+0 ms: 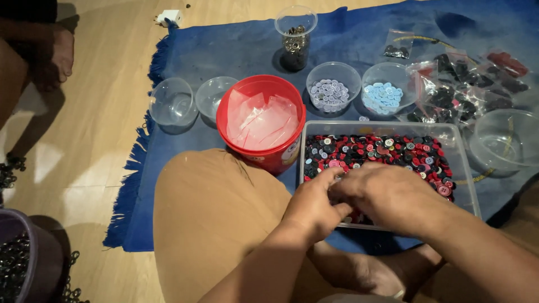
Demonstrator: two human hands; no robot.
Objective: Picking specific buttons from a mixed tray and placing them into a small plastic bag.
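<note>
Hands (359, 196) meet at button tray (466, 168) near edge.

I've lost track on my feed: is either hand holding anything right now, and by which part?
Cannot be told. Both the left hand and right hand meet over the clear tray of mixed buttons, fingertips hidden.

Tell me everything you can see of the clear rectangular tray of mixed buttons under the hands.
The clear tray looks like thin transparent plastic, rectangular with rounded corners and low walls. It lies flat on the blue rug, right of the red bucket. Red, black, pink and grey buttons fill its floor. The left hand and right hand reach in over its near edge, hiding that part.
</note>
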